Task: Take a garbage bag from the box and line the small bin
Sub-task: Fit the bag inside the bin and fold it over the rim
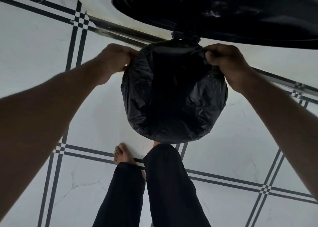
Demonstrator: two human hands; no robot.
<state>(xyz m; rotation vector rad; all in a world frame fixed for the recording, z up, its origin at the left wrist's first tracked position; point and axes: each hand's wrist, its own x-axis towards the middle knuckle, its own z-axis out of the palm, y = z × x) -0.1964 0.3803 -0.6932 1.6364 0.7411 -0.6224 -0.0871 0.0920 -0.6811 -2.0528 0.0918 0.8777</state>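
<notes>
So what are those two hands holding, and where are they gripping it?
A black garbage bag. The left hand and right hand each pinch its top edge on opposite sides, stretching the opening over the small bin, which it hides.

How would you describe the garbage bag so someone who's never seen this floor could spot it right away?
Start from the white tiled floor with dark double stripes. At its centre, under a raised black lid, sits the black garbage bag, stretched over a round bin. It is the only crinkled glossy plastic there, pinched on each side by the left hand and right hand.
</notes>
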